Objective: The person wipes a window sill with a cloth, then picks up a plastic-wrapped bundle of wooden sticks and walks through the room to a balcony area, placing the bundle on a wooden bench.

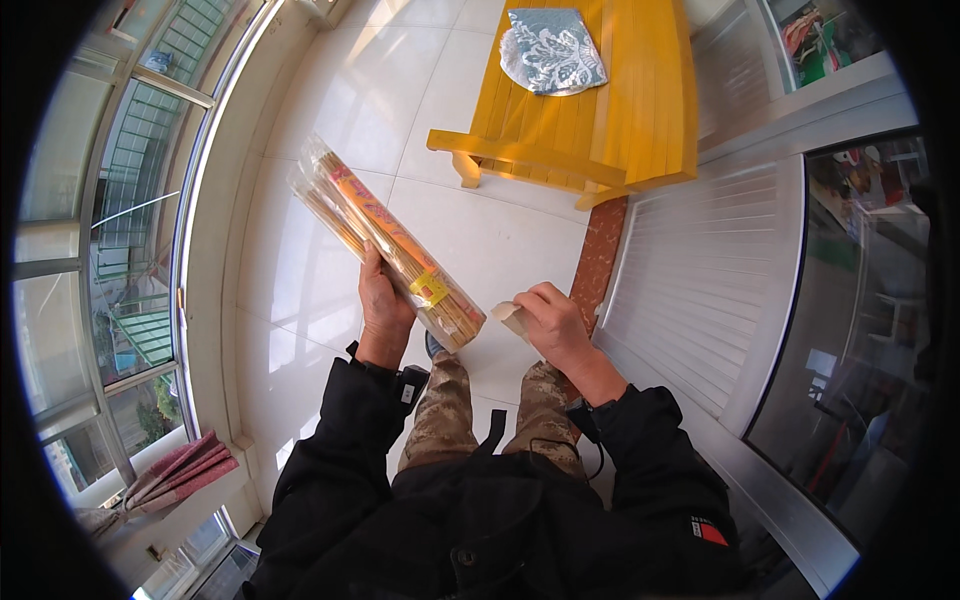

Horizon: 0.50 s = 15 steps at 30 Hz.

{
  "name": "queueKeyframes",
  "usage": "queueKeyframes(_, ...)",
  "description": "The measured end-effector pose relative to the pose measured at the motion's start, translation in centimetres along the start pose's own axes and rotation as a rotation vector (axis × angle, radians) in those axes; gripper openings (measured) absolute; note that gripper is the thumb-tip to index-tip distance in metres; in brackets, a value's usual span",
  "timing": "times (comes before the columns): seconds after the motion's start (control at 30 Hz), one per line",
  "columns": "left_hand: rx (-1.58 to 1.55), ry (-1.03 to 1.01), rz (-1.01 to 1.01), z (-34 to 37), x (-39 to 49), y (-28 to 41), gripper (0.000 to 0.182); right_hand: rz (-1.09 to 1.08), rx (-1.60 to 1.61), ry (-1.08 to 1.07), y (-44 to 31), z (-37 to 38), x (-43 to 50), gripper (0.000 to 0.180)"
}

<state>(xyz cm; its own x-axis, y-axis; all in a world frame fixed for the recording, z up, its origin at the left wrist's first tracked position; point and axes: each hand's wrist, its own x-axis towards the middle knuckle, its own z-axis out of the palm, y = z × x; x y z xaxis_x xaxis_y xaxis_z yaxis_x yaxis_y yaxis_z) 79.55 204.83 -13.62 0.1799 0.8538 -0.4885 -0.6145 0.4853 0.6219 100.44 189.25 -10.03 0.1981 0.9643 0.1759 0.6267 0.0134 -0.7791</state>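
My left hand [383,300] grips a long clear plastic packet of thin tan sticks [394,247], held at a slant over the floor. An orange printed strip runs along the packet, and a yellow label [429,289] wraps it near its lower end. The packet's material hides part of my left fingers. To the right of that lower end, my right hand [553,321] pinches a small pale beige piece [511,318], perhaps paper or cloth. The piece is apart from the packet.
A yellow slatted wooden bench [525,124] stands ahead, with a folded blue-and-white patterned cloth [556,52] on it. Windows [139,225] line the left, with a red-and-beige curtain [180,472] below. A white panelled door [697,277] is at the right. Pale tiles [480,217] cover the floor.
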Motion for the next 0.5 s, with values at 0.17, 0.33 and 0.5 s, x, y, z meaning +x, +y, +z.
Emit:
queueKeyframes(0.17, -0.076, 0.163, 0.004, -0.6, 0.1, -0.1, 0.043, -0.064, 0.242, 0.133, -1.9, 3.2, -1.9, 0.029)
queueKeyframes(0.33, -0.109, 0.202, 0.002, -2.0, -0.2, 0.4, 0.043, 0.283, 0.179, 0.264, -0.1, 5.3, -1.6, 0.019)
queueKeyframes(0.5, -0.13, 0.222, 0.005, -3.0, -0.1, 0.5, 0.043, 0.188, 0.261, 0.327, -1.1, 4.7, -2.7, 0.022)
